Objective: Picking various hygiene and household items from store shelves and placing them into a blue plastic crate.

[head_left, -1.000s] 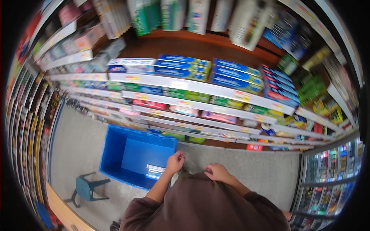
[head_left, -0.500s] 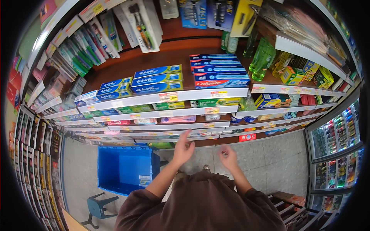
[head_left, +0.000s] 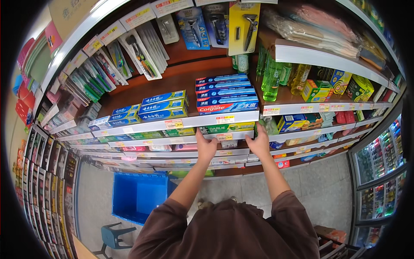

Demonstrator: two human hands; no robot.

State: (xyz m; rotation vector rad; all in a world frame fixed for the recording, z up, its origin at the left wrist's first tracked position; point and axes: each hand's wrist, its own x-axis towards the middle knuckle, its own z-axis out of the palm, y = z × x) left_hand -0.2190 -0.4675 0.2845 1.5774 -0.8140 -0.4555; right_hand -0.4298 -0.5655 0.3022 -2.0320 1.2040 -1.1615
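Observation:
Both my hands reach to the second shelf, one at each end of a green and yellow toothpaste box [head_left: 233,127]. My left hand [head_left: 206,146] is by the box's left end, its fingers pointing up and its thumb held apart. At the right end is my right hand [head_left: 259,142], fingers stretched upward along the side, thumb apart at the shelf edge. Whether either hand presses on the box cannot be made out, as the fingertips are partly hidden. Just above, several blue and red toothpaste boxes [head_left: 226,105] lie in a stack-like row on the upper shelf.
Blue and yellow toothpaste boxes [head_left: 161,108] sit left on the upper shelf; green bottles [head_left: 271,80] stand right. Hanging razors [head_left: 248,32] and toothbrushes [head_left: 140,54] are above. A blue crate [head_left: 140,196] and a small stool [head_left: 113,235] are on the floor at left.
My hands have risen from below the shelves and moved forward to either end of the green toothpaste box. The view has shifted, with more of the upper shelf goods showing.

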